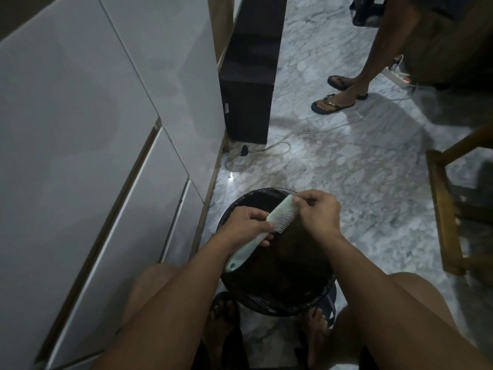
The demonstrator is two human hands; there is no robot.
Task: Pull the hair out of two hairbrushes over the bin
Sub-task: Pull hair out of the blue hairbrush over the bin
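A pale green hairbrush [280, 214] with white bristles is held slantwise over a round bin [314, 303] lined with a black bag. My left hand [245, 222] grips the brush around its neck and handle. My right hand [318, 213] is at the brush's far tip, its fingers pinching at the bristles there. Any hair between those fingers is too fine to make out. Only one brush is in view.
White cabinet doors [93, 156] run along the left. A dark speaker box [248, 102] and a loose cable [266, 153] lie on the marble floor beyond the bin. Another person's sandalled feet [336, 100] stand at back right. A wooden chair frame [448, 214] is at right.
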